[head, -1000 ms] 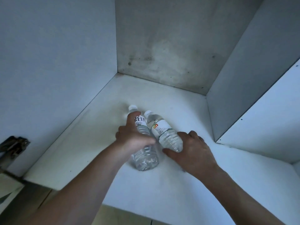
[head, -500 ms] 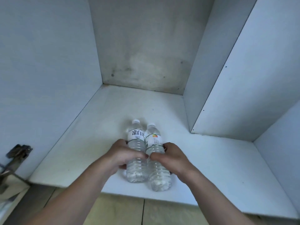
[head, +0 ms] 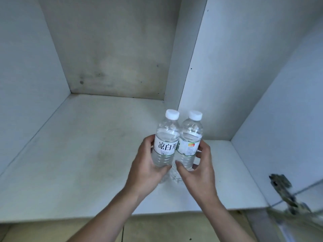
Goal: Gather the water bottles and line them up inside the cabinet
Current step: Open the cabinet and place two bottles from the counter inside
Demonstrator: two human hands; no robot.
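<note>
Two water bottles stand side by side and touching, both upright with white caps on. The left bottle (head: pixel 166 142) carries a white label with large dark characters; the right bottle (head: pixel 189 142) has a white label with a small coloured mark. They are held just above, or resting on, the cabinet shelf (head: pixel 78 154) near its front edge, right of centre; the hands hide the bottoms, so contact with the shelf cannot be confirmed.

The left hand (head: pixel 148 168) wraps the lower body of the left bottle, thumb across the front and fingers round the far side. The right hand (head: pixel 201 165) does the same on the right bottle, its grip curled round the lower half with the fingertips showing on the outer side. Each grip is closed on its own bottle, and the two hands press the pair together.

The step in hand looks like the placing one: the bottles are gathered and inside the cabinet, being squared up as a row. The next move would call for setting both flat on the shelf, probably pushed further back from the front edge, keeping them upright and in line before either grip loosens.

Behind them rises a stained back panel (head: pixel 113 55), and a vertical divider (head: pixel 192 67) splits the cabinet just beyond the right bottle. A metal hinge (head: pixel 281 182) sits at the lower right.
</note>
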